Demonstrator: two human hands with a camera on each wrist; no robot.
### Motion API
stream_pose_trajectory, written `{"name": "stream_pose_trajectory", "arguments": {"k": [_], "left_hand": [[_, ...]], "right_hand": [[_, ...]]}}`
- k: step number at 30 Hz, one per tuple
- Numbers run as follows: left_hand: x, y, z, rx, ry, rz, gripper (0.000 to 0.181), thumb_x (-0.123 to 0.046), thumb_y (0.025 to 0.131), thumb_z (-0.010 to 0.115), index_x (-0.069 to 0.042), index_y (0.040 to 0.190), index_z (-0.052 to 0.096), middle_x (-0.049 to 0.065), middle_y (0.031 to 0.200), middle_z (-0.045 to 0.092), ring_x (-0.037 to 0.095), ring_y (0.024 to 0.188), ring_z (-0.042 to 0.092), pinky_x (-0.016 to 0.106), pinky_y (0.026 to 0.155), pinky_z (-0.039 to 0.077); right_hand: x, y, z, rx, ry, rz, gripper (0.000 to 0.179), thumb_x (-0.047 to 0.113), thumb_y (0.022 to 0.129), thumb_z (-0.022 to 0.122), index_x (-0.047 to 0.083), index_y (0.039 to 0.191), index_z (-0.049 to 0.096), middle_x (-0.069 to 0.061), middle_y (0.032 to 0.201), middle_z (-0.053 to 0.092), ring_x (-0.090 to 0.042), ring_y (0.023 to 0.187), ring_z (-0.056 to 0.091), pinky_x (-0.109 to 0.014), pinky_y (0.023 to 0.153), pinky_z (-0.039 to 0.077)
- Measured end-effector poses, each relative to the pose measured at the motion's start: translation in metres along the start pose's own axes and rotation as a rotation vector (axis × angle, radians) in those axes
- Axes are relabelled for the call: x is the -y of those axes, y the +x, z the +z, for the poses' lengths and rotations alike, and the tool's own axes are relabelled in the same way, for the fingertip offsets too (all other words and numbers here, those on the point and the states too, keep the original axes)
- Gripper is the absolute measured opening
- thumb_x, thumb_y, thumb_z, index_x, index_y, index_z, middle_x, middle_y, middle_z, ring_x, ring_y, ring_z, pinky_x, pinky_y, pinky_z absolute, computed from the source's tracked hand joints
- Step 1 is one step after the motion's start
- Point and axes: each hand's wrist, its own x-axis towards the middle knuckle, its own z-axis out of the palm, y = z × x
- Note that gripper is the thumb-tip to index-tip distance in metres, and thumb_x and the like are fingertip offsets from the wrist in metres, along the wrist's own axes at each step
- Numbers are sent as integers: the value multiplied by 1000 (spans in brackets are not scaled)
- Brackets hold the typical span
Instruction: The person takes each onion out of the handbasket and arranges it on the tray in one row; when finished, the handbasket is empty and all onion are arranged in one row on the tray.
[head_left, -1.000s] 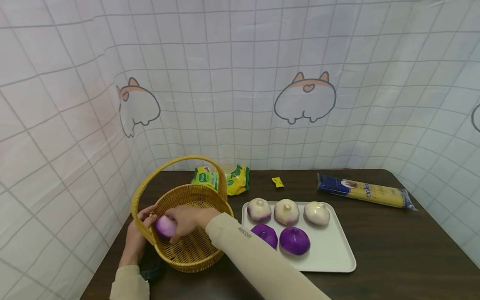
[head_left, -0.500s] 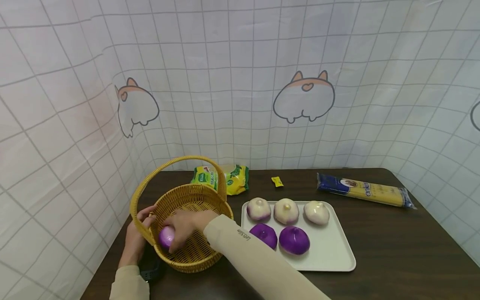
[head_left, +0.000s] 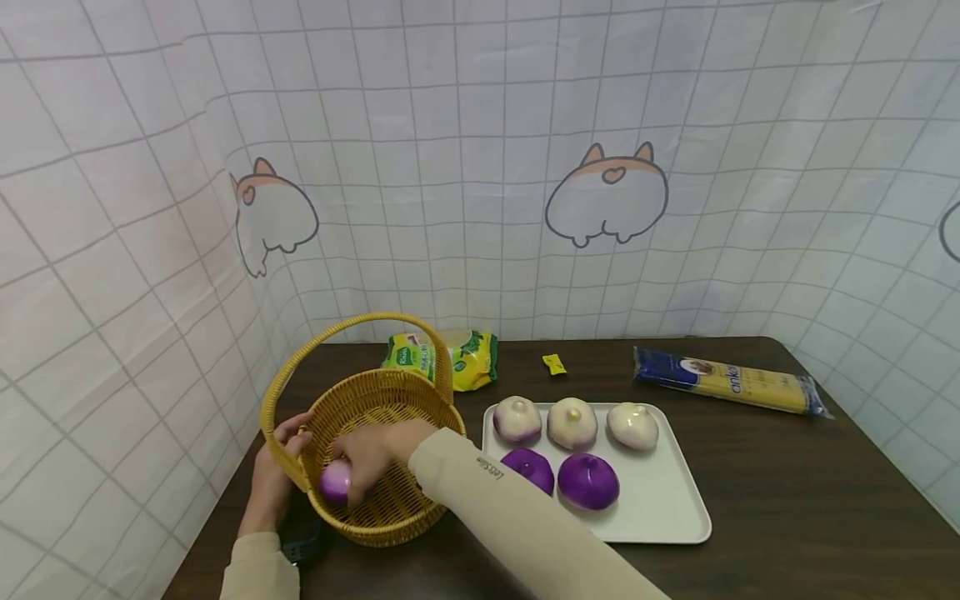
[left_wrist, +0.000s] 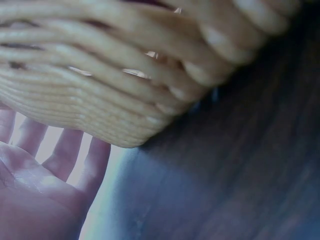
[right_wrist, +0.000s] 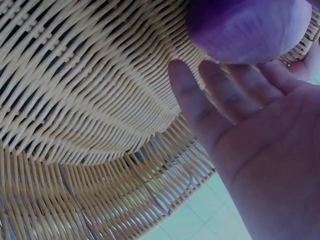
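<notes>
A woven yellow basket [head_left: 390,385] with an arched handle stands at the table's left. My right hand [head_left: 375,454] reaches into it and holds a purple onion [head_left: 335,482] low against the near-left inside wall. In the right wrist view the onion [right_wrist: 247,27] sits at my fingertips [right_wrist: 220,85] against the wicker [right_wrist: 90,100]. My left hand [head_left: 273,475] holds the basket's left rim by the handle base, thumb over the edge. The left wrist view shows its fingers [left_wrist: 65,155] lying along the basket's outer wall [left_wrist: 100,85].
A white tray [head_left: 667,500] right of the basket carries three pale onions [head_left: 573,423] and two purple ones [head_left: 588,482]. Behind lie a yellow-green packet [head_left: 465,358], a small yellow item [head_left: 555,363] and a spaghetti pack [head_left: 731,383]. Curtained walls close the left and back.
My right hand has lowered the purple onion from rim height down inside the basket. The left hand has stayed on the rim.
</notes>
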Motion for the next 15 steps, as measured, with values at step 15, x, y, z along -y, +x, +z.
{"name": "stream_pose_trajectory", "arguments": {"k": [15], "left_hand": [[14,9,0,-6,16,8,47,-38,102,46,-17,144,47,5,143,45,17,118,46,16,83,44]], "right_hand": [[-12,-16,-7,-27,17,3,79,52,71,79,36,140,44,5,120,44,-9,102,47,-31,81,46]]}}
